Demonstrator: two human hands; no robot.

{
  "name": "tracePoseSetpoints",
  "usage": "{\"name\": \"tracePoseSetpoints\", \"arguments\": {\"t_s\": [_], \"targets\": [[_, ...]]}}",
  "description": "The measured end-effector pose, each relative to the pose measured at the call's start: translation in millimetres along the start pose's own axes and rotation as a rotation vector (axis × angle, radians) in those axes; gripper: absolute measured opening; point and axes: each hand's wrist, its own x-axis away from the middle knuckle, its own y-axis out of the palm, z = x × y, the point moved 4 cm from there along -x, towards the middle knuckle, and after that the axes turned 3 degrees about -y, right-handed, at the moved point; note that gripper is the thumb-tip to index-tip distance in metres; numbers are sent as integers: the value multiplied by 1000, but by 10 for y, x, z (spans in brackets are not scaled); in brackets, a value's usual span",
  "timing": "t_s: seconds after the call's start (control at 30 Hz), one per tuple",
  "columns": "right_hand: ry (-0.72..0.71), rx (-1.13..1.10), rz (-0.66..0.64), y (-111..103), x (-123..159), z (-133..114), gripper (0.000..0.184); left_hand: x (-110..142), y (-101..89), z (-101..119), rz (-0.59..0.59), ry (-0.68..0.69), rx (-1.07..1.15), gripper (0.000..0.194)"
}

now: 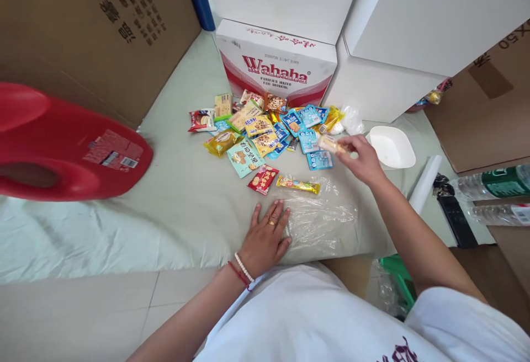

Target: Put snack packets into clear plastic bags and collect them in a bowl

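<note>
My left hand lies flat with fingers spread on the covered surface, at the left edge of a clear plastic bag. Between thumb and fingers, my right hand pinches a small pale wrapped snack, held over the right side of a pile of snack packets. Under and beside it are blue packets. Closer to me lie a yellow snack stick and a red packet. A mint-green packet and yellow cookie packets sit in the pile's middle and left.
A white bowl stands right of my right hand. Behind the pile is a Wahaha water carton. A large red jug is at left. Plastic bottles, a black phone-like object and a white roll lie at right.
</note>
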Motion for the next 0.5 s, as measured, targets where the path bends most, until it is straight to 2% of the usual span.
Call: {"name": "tracePoseSetpoints", "arguments": {"t_s": [0.03,0.1,0.17,0.23,0.3,0.4,0.47,0.5], "targets": [[-64,-61,-3,-65,214,-112,31,46,13,11,4,-13,1,67],[-181,-143,-84,-38,649,-344,29,124,41,34,12,-28,-3,69],[-291,-167,-195,145,1022,-533,29,184,59,54,19,-25,-13,70],[-369,-139,-290,364,1282,-635,29,233,58,65,26,-4,-24,73],[-388,-104,-335,488,1441,-650,30,276,32,64,33,31,-29,81],[-377,-91,-304,431,1652,-590,46,338,-25,42,0,100,-22,93],[-411,-82,-305,363,1856,-539,63,388,-49,18,-53,144,-13,88],[-433,-68,-317,352,1971,-508,64,417,-57,5,-75,160,-4,79]]}}
